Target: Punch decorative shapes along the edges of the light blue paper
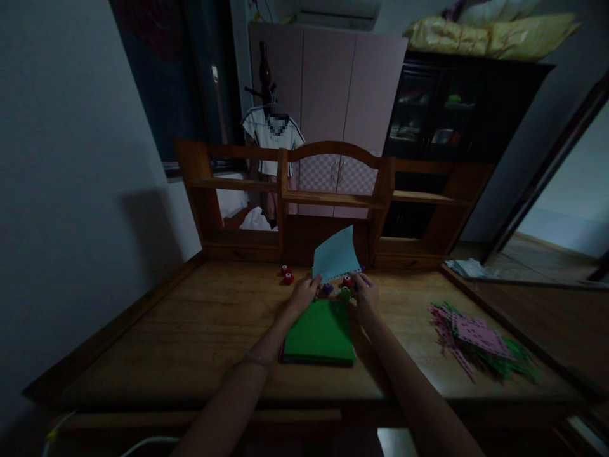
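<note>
In the head view, the pale blue sheet (335, 254) rises above the table (204, 324), far side up, its dotted near edge running left to right from the left hand (306, 293), pinching that corner, to the right hand (367, 298), whose grip is too dim to tell.

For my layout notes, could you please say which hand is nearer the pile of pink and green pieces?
Right: the right hand is left of the pile; the left hand is farther left, at the lower left corner of the light blue sheet.
</note>
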### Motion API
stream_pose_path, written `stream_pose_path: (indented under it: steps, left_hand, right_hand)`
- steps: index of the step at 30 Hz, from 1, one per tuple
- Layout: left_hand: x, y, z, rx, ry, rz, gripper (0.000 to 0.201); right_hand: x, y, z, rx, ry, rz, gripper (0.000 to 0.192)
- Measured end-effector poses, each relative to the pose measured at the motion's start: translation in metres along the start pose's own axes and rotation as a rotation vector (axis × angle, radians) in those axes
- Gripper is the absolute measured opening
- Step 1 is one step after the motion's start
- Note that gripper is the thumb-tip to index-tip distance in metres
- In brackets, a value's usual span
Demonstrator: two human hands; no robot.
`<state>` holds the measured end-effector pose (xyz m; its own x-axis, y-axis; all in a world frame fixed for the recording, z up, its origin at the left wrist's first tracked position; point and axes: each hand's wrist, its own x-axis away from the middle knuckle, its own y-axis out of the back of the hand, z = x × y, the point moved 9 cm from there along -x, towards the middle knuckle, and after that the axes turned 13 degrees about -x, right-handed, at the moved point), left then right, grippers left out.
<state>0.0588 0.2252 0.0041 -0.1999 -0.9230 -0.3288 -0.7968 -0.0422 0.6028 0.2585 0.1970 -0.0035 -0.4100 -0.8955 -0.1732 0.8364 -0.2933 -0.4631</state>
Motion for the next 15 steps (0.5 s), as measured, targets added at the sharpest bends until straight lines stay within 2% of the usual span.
stream_pose_path:
  steps: [8, 15]
  left_hand:
    - [-0.001, 0.002, 0.000, -0.016, -0.021, -0.033, 0.052]
    - [0.000, 0.004, -0.003, -0.031, -0.027, -0.034, 0.052]
  right_hand:
    - [0.000, -0.003, 0.002, -0.001, 0.045, 0.022, 0.033]
    - [0.006, -0.005, 0.011, 0.009, 0.033, -0.022, 0.028]
